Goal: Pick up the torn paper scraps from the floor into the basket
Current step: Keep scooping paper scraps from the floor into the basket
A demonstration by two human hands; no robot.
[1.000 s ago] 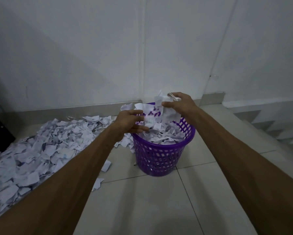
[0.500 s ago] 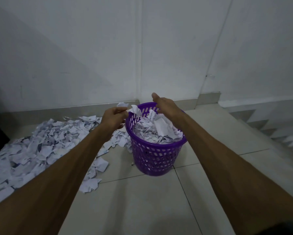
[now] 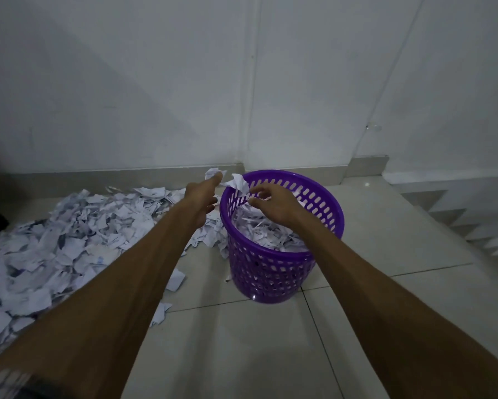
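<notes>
Head view. The right hand hovers over the near-left part of the basket, fingers loosely curled and apart; nothing is plainly gripped, though its fingertips lie just beside a crumpled scrap perched at the rim. Whether they touch that scrap cannot be told.

The left hand reaches just outside the basket's left wall, fingers extended forward. A second scrap shows at its fingertip; it seems to sit against the finger, but a pinch is not visible, so the hold cannot be told.

The basket stands upright on the tiled floor, already heaped with paper close to its rim. The main pile lies on the floor to the left of and below both hands, spreading from beside the basket's left wall toward the left edge of view. A few stray pieces lie between pile and basket.

By my reading, a load has gone in and the next handful is due. The pile sits leftward and down from both hands, with its long spread running left and toward the viewer; the left hand is clearly the nearer, the right must cross the rim first. The rim scrap could fall outside if brushed.
</notes>
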